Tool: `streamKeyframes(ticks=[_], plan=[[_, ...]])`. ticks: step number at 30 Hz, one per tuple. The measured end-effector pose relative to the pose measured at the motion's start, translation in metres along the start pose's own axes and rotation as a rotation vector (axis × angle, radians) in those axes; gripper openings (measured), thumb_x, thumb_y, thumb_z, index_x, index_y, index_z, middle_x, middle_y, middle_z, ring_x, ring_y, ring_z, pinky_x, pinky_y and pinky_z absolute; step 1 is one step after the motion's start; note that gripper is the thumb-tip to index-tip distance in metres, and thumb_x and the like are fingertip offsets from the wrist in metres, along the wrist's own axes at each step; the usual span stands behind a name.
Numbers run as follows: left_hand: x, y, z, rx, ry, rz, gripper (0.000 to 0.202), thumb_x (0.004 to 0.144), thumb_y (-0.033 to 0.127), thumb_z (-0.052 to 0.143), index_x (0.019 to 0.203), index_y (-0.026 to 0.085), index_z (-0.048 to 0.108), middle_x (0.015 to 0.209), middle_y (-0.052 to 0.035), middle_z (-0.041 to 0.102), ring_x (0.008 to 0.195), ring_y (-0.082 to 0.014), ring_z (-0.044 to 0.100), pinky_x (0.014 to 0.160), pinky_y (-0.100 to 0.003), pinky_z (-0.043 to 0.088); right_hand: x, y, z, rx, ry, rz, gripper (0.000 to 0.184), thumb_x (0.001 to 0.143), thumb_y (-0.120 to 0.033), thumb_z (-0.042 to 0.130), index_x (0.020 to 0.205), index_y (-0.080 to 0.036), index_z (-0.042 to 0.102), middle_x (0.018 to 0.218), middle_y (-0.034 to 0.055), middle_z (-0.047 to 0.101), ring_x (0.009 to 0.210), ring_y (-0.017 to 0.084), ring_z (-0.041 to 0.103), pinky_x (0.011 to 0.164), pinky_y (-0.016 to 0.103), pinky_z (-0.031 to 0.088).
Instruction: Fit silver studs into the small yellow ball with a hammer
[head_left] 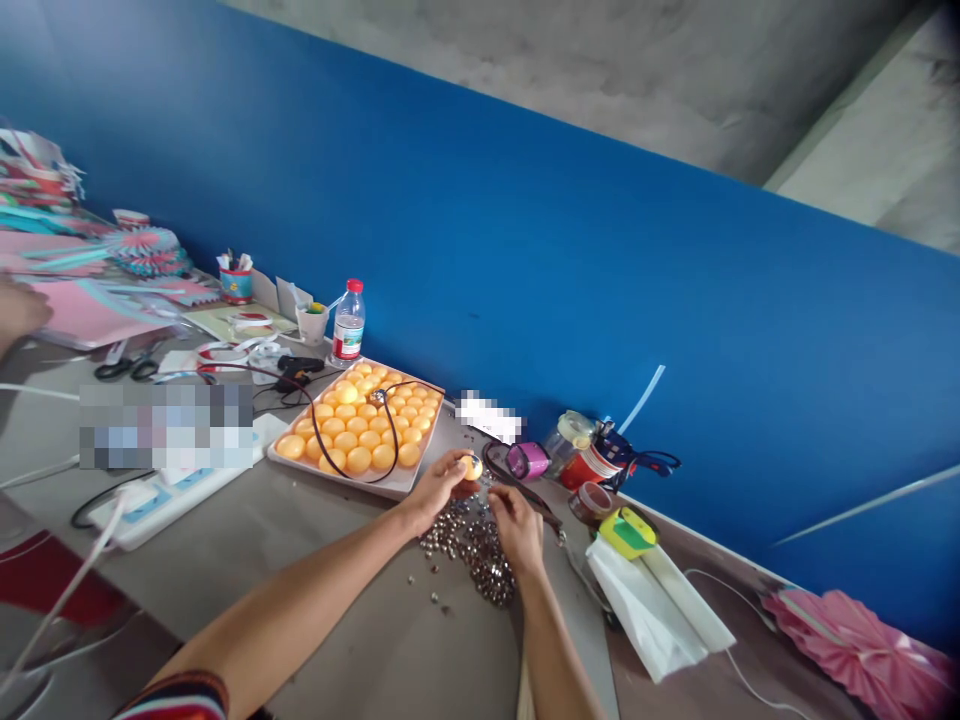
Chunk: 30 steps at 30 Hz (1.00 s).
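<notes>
My left hand [439, 488] is closed around an orange ball [472, 467] that looks like a ping-pong ball, with a small dark patch on its top. Just to its right, my right hand [517, 527] has its fingers pinched together; whatever sits between them is too small to make out. Below and between both hands lies a heap of small shiny metallic beads [491, 575], a few of them strayed toward me. Left of the hands stands a shallow white tray [390, 488] filled with rows of similar orange balls [358, 459]. A black cord loops across it.
A white power strip [150, 510], a glue gun [296, 372] and scissors [127, 366] lie at left. Behind stands a bottle [349, 325]. At right are a purple roll [527, 460], jars and a yellow-green box [628, 532]. A blue partition [525, 250] closes the back. Another person's hand [19, 308] shows far left.
</notes>
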<state>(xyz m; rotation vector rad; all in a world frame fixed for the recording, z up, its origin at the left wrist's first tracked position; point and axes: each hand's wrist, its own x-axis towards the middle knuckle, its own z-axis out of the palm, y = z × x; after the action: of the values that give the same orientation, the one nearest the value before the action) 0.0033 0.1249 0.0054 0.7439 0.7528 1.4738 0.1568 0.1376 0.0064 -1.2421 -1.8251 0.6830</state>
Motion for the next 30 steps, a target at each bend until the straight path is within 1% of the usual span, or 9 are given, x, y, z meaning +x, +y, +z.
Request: streamKeyframes(ticks=[3, 7, 10, 14, 19, 21, 24, 26, 30], plan=[[0.003, 0.004, -0.003, -0.061, 0.028, 0.012, 0.048, 0.068, 0.040, 0.069, 0.109, 0.019, 0.055, 0.086, -0.0029, 0.063, 0.066, -0.0122, 0.063, 0.067, -0.027, 0.049, -0.005, -0.002, 0.005, -0.256, -0.177, -0.095, 0.023, 0.073, -0.032, 0.057, 0.092, -0.023, 0.065, 0.093, 0.0055, 0.064, 0.090, 0.023, 0.055, 0.079, 0.034, 0.039], [0.002, 0.006, -0.001, -0.093, 0.010, 0.006, 0.048, 0.069, 0.037, 0.069, 0.111, 0.019, 0.054, 0.084, -0.0027, 0.063, 0.065, -0.0124, 0.063, 0.065, -0.027, 0.048, -0.009, -0.002, 0.015, -0.478, -0.283, -0.132, 0.028, 0.069, -0.027, 0.062, 0.097, -0.025, 0.065, 0.100, 0.0068, 0.062, 0.098, 0.026, 0.052, 0.082, 0.037, 0.034], [0.001, 0.006, 0.002, -0.126, 0.015, -0.015, 0.048, 0.068, 0.035, 0.071, 0.109, 0.018, 0.054, 0.081, -0.0017, 0.062, 0.063, -0.0117, 0.063, 0.063, -0.026, 0.048, -0.009, -0.002, 0.016, -0.490, -0.286, -0.144, 0.015, 0.073, -0.019, 0.057, 0.083, -0.023, 0.066, 0.090, 0.0040, 0.064, 0.092, 0.023, 0.054, 0.081, 0.035, 0.033], [0.001, 0.007, 0.003, -0.154, 0.000, -0.035, 0.047, 0.063, 0.033, 0.074, 0.103, 0.016, 0.056, 0.080, -0.0014, 0.062, 0.063, -0.0121, 0.063, 0.063, -0.026, 0.048, -0.006, 0.001, 0.013, -0.430, -0.210, -0.113, 0.014, 0.074, -0.016, 0.051, 0.071, -0.020, 0.063, 0.080, 0.0027, 0.065, 0.084, 0.020, 0.056, 0.080, 0.033, 0.033], [0.002, 0.006, 0.002, -0.184, -0.018, -0.033, 0.048, 0.059, 0.026, 0.078, 0.101, 0.017, 0.057, 0.082, -0.0007, 0.061, 0.066, -0.0120, 0.063, 0.067, -0.027, 0.049, 0.000, 0.002, 0.009, -0.207, -0.137, -0.087, 0.019, 0.075, -0.016, 0.043, 0.070, -0.020, 0.061, 0.074, 0.0032, 0.064, 0.072, 0.018, 0.057, 0.069, 0.028, 0.039], [0.002, 0.005, 0.002, -0.190, -0.018, -0.028, 0.048, 0.058, 0.024, 0.078, 0.100, 0.017, 0.058, 0.081, 0.0000, 0.060, 0.066, -0.0119, 0.063, 0.068, -0.027, 0.049, 0.000, 0.001, 0.008, -0.180, -0.138, -0.114, 0.018, 0.076, -0.016, 0.043, 0.073, -0.019, 0.061, 0.076, 0.0031, 0.064, 0.074, 0.018, 0.057, 0.071, 0.028, 0.039], [0.004, 0.003, 0.000, -0.190, -0.023, -0.025, 0.048, 0.058, 0.025, 0.078, 0.100, 0.016, 0.058, 0.081, 0.0001, 0.060, 0.065, -0.0122, 0.063, 0.066, -0.026, 0.049, -0.003, -0.005, 0.009, -0.357, -0.188, -0.147, 0.016, 0.074, -0.019, 0.052, 0.084, -0.020, 0.064, 0.088, 0.0050, 0.064, 0.088, 0.021, 0.056, 0.080, 0.033, 0.036], [0.004, 0.001, 0.000, -0.176, -0.026, -0.032, 0.048, 0.059, 0.026, 0.078, 0.102, 0.015, 0.057, 0.082, -0.0003, 0.060, 0.064, -0.0123, 0.063, 0.065, -0.026, 0.049, -0.006, -0.009, 0.010, -0.501, -0.242, -0.155, 0.020, 0.073, -0.021, 0.057, 0.092, -0.022, 0.065, 0.096, 0.0063, 0.062, 0.095, 0.024, 0.054, 0.082, 0.035, 0.033], [0.004, 0.001, 0.000, -0.152, -0.014, -0.057, 0.047, 0.059, 0.025, 0.078, 0.100, 0.015, 0.058, 0.081, -0.0001, 0.060, 0.062, -0.0110, 0.063, 0.065, -0.025, 0.048, -0.009, -0.011, 0.012, -0.586, -0.282, -0.133, 0.016, 0.076, -0.018, 0.055, 0.085, -0.023, 0.066, 0.093, 0.0047, 0.064, 0.094, 0.021, 0.053, 0.081, 0.032, 0.031]])
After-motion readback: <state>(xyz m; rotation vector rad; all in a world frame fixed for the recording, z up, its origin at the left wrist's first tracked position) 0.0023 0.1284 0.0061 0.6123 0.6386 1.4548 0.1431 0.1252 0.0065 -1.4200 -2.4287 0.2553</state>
